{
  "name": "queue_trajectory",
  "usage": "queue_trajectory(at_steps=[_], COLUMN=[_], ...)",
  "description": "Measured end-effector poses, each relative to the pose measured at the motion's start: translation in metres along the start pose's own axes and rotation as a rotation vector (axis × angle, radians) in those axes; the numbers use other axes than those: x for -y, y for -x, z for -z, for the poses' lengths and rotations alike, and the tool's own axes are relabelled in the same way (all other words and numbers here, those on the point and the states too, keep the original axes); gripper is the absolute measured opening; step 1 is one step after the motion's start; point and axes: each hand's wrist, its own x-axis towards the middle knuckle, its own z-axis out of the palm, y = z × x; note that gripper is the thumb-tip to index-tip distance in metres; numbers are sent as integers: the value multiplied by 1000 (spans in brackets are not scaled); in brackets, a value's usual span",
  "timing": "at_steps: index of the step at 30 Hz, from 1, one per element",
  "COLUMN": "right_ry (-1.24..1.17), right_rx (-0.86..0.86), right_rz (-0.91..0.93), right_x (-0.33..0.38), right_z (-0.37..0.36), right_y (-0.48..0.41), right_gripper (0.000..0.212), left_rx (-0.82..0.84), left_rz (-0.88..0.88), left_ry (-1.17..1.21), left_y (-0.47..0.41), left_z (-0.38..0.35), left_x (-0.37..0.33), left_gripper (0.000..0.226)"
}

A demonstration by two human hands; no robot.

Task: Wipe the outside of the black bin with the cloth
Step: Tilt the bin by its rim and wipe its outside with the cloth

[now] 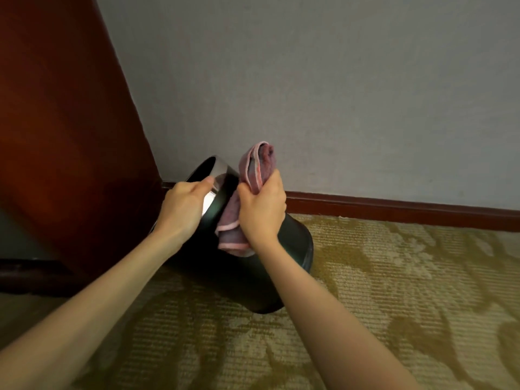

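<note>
The black bin (292, 243) is tilted over on the carpet, its open mouth pointing up and to the left and its base toward the right. My left hand (183, 206) grips the bin's rim, thumb on the shiny inner edge. My right hand (263, 211) is closed around a bunched pink cloth (254, 167). One end of the cloth sticks up above my fist. The other end hangs down and lies against the bin's outer wall just below the rim.
A dark red wooden panel (64, 130) stands close on the left, next to the bin's mouth. A grey wall (337, 94) with a dark red skirting board (394, 211) runs behind. Patterned green-beige carpet (394, 305) covers the floor.
</note>
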Motion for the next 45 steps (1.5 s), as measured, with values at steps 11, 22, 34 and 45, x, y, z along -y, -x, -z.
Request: queue_trajectory(at_steps=[11, 22, 34, 45], right_ry=[229, 32, -179, -162], right_rx=[130, -286, -108, -4], right_rz=[-437, -551, -147, 126], right_x=[-83, -119, -14, -63], right_z=[35, 54, -2, 23], right_y=[-76, -18, 43, 40], right_gripper=[49, 45, 36, 39], left_rx=[113, 210, 263, 249], left_rz=[-46, -7, 10, -118], left_ry=[7, 30, 49, 3], left_y=[15, 3, -29, -25], left_z=[10, 2, -4, -22], left_x=[9, -4, -13, -19], left_gripper=[77, 62, 39, 56])
